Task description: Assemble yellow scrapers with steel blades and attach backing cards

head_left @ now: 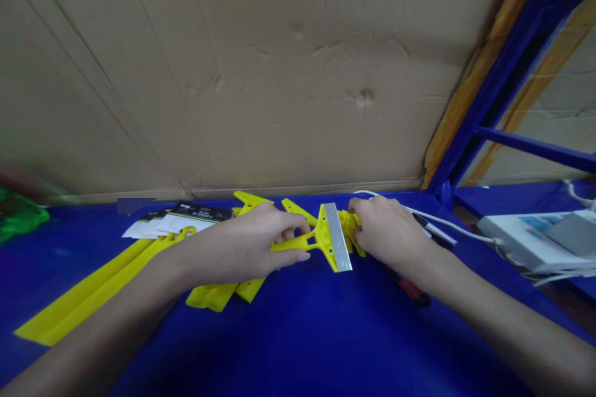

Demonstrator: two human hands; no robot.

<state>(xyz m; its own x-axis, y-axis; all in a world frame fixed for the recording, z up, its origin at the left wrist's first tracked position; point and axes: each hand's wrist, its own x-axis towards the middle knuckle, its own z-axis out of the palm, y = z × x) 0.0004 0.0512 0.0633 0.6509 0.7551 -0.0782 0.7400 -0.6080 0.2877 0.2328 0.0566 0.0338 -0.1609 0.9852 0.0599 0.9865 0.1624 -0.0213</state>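
Note:
My left hand [261, 232] is closed around the handle of a yellow plastic scraper [322, 232], held above the blue table. Its wide head points right and carries a flat metal blade [339, 239] along the edge. Just beyond the blade, my right hand [384, 229] has its fingers curled down on small yellow plastic pieces [349, 229]; its fingertips are partly hidden, and it seems to pinch one of them. More yellow scraper parts [216, 294] lie under and behind my left hand, partly covered by it.
Long yellow pieces [93, 285] and black-and-white printed cards [190, 217] lie left on the blue table [316, 335]. A red-and-black tool handle [412, 291] shows under my right forearm. A white cable [447, 223] runs to a white box [531, 239]. Cardboard [279, 74] stands behind.

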